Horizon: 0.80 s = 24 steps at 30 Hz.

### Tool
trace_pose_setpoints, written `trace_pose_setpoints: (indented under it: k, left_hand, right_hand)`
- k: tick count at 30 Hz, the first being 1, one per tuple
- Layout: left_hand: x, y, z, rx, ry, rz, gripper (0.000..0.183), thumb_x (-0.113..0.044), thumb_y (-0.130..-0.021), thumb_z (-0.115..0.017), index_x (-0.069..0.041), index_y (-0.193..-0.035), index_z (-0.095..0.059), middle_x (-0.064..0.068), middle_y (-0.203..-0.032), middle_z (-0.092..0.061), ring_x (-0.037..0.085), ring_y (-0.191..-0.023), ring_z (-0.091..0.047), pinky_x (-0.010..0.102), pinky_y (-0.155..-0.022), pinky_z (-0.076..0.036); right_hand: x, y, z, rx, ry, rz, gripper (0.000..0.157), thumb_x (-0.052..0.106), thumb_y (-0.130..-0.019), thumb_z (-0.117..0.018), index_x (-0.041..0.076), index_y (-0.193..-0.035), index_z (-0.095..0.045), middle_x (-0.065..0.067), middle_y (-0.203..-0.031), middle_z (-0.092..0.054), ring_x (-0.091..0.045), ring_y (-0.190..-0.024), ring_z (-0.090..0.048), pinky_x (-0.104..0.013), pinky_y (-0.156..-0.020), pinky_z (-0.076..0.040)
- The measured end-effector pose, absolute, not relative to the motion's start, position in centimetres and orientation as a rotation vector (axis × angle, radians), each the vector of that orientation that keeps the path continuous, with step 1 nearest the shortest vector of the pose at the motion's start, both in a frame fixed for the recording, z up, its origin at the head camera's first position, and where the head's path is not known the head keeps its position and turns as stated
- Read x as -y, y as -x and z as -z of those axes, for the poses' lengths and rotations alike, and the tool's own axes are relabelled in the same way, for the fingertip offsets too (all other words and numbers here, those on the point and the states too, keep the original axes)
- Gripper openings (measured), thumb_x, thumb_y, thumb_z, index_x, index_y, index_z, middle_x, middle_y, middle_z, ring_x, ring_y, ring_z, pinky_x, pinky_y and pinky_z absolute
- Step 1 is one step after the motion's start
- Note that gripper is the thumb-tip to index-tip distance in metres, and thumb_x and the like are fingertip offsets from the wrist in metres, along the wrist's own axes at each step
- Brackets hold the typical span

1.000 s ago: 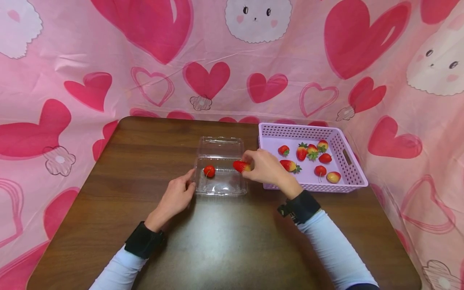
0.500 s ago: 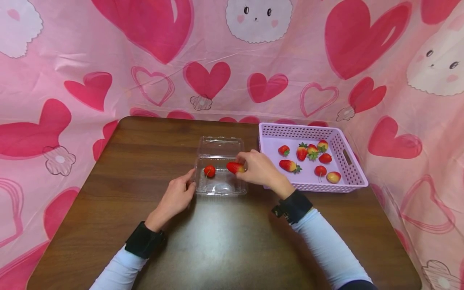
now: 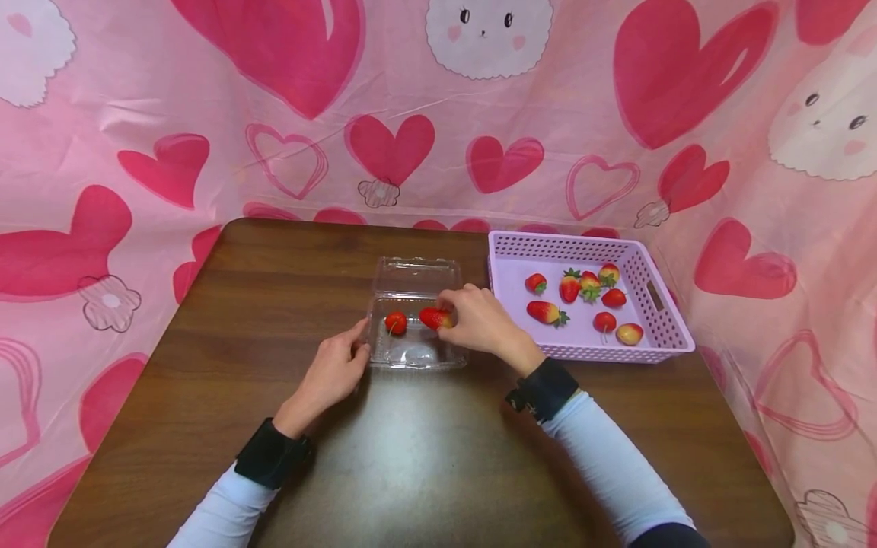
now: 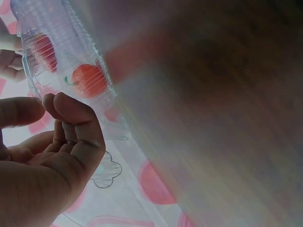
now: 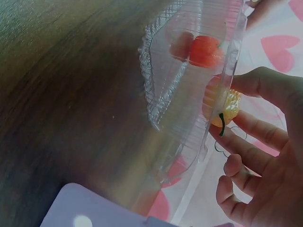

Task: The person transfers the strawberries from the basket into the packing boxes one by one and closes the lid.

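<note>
A clear plastic clamshell box (image 3: pixel 390 356) lies on the table with its lid folded back. My left hand (image 3: pixel 331 371) pinches the box's left rim between thumb and fingers, as the left wrist view shows. Inside, toward the left, lies a round red cherry-like fruit (image 3: pixel 395 323) with a thin stem. Thumb and fingers of my right hand (image 3: pixel 483 320) pinch a red strawberry (image 3: pixel 432 317) over the right part of the box. Its yellowish stem end (image 5: pixel 232 106) shows in the right wrist view. Whether the strawberry touches the box floor I cannot tell.
A lilac perforated basket (image 3: pixel 503 342) stands right of the box. It holds several strawberries, such as one strawberry (image 3: pixel 544 312) near its left side, and other small red and yellow fruits. A pink heart-print cloth (image 3: pixel 308 99) hangs behind the wooden table (image 3: pixel 411 457).
My right hand has moved left with the strawberry, from the box's right edge to farther inside, near the round red fruit. The left hand stays at the rim.
</note>
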State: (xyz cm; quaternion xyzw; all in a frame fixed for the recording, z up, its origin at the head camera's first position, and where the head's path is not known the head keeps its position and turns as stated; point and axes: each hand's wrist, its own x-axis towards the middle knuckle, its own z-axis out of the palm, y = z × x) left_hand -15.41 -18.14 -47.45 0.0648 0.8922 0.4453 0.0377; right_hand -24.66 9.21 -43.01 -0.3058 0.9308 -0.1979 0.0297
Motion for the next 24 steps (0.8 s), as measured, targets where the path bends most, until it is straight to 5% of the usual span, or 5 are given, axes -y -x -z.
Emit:
trace_pose_setpoints:
  k: [16, 24]
  left_hand:
    - [17.9, 15.5, 47.3, -2.755, -0.212, -1.341, 0.055, -0.008, -0.105, -0.057, 0.006, -0.157, -0.044, 0.007, -0.077, -0.056, 0.020, -0.056, -0.054, 0.031, -0.052, -0.046]
    - [17.9, 15.4, 47.3, -2.759, -0.213, -1.334, 0.055, -0.009, -0.105, -0.057, 0.006, -0.156, -0.043, 0.007, -0.076, -0.056, 0.020, -0.055, -0.053, 0.031, -0.051, -0.046]
  right_hand:
    - [-8.3, 25.1, 44.4, -2.884, 0.975, 0.502, 0.037, 0.027, -0.084, -0.087, 0.013, -0.116, -0.076, -0.002, -0.094, -0.074, -0.022, -0.085, -0.057, -0.036, -0.069, -0.048]
    - [-7.7, 25.1, 44.9, -2.849, 0.979, 0.481, 0.034, 0.023, -0.086, -0.084, 0.012, -0.116, -0.074, 0.003, -0.080, -0.065, -0.021, -0.080, -0.059, -0.036, -0.066, -0.050]
